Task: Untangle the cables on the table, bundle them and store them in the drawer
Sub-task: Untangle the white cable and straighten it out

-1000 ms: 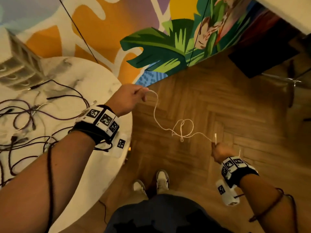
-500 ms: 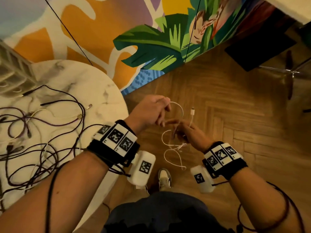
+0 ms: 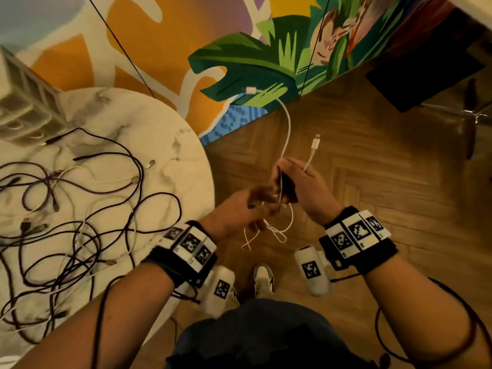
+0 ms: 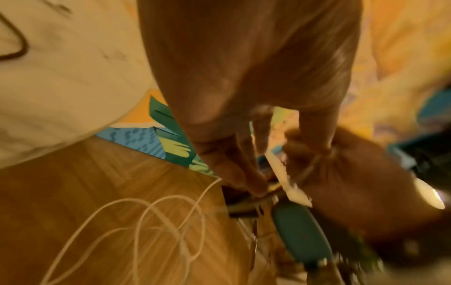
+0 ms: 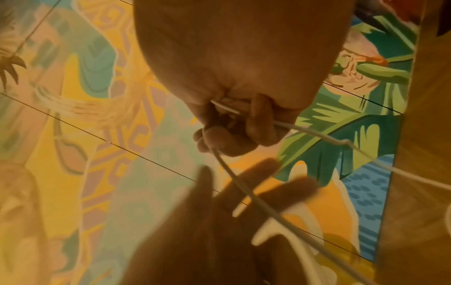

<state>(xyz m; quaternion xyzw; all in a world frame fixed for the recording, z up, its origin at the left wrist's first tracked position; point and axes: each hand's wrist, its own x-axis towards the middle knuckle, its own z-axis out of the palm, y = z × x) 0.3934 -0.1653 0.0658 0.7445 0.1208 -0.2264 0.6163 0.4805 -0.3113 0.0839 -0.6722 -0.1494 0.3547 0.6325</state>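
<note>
A thin white cable (image 3: pixel 287 134) is held over the wooden floor, to the right of the round marble table (image 3: pixel 159 134). My right hand (image 3: pixel 300 182) grips it, fingers curled round the strand (image 5: pixel 314 133). Two plug ends stick up from that fist, a small plug (image 3: pixel 316 141) and a larger one (image 3: pixel 250 90). My left hand (image 3: pixel 239 211) is blurred and right against it, with fingers (image 5: pixel 263 169) spread straight across the cable. Loose white loops (image 3: pixel 277 230) hang below both hands and show in the left wrist view (image 4: pixel 146 221). A tangle of dark and pale cables (image 3: pixel 80 209) lies on the table.
A pale drawer unit (image 3: pixel 24 102) stands at the table's far left edge. A painted mural wall (image 3: pixel 266 57) runs behind the table and floor. A dark chair base (image 3: pixel 426 75) sits at the upper right. My shoe (image 3: pixel 263 279) is on the floor below the hands.
The hands, wide apart one second ago, have come together. My right hand rose to meet the left, the stretched white cable has gathered into hanging loops, and its long plug end swung upward.
</note>
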